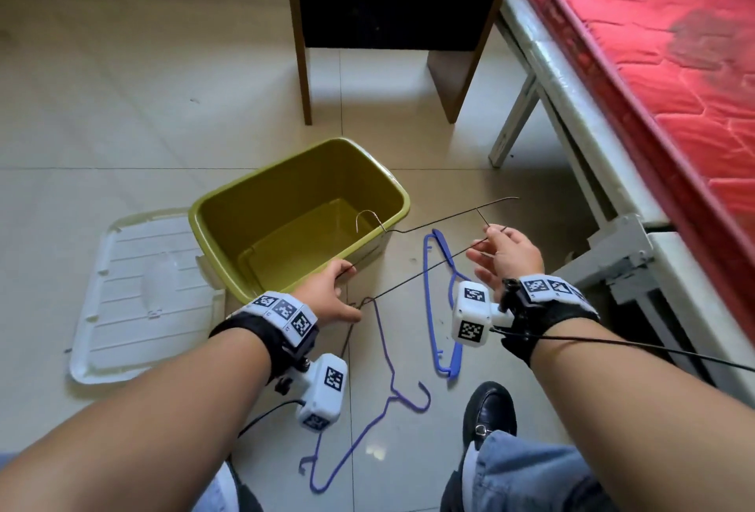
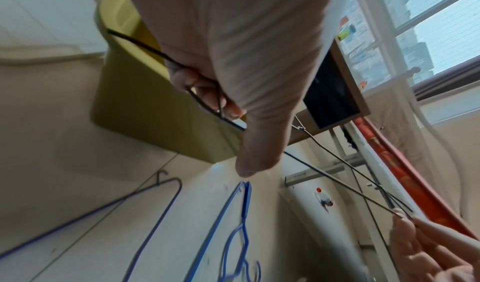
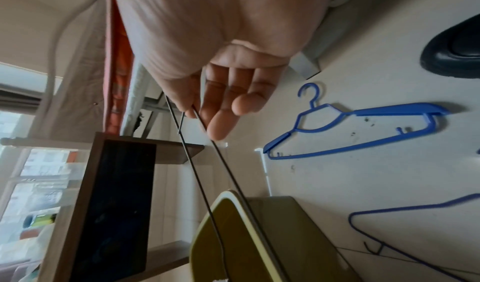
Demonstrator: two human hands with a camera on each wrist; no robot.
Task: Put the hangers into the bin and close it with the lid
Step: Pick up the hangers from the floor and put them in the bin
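An empty olive-green bin point(image 1: 402, 201) stands on the tiled floor, with its white lid point(image 1: 143, 295) lying flat to the left of it. I hold a thin black wire hanger point(image 1: 433, 221) level above the bin's near right corner, its hook over the opening. My left hand point(image 1: 347, 287) grips one end point(image 2: 205, 99) beside the bin wall point(image 2: 145, 109). My right hand point(image 1: 486, 246) pinches the other end between thumb and forefinger point(image 3: 197, 109). A blue plastic hanger point(image 1: 428, 287) and a purple wire hanger point(image 1: 386, 352) lie on the floor below my hands.
A dark wooden table point(image 1: 302, 62) stands behind the bin. A bed with a red mattress point(image 1: 653, 41) on a white frame point(image 1: 543, 74) runs along the right. My black shoe point(image 1: 490, 413) rests near the floor hangers.
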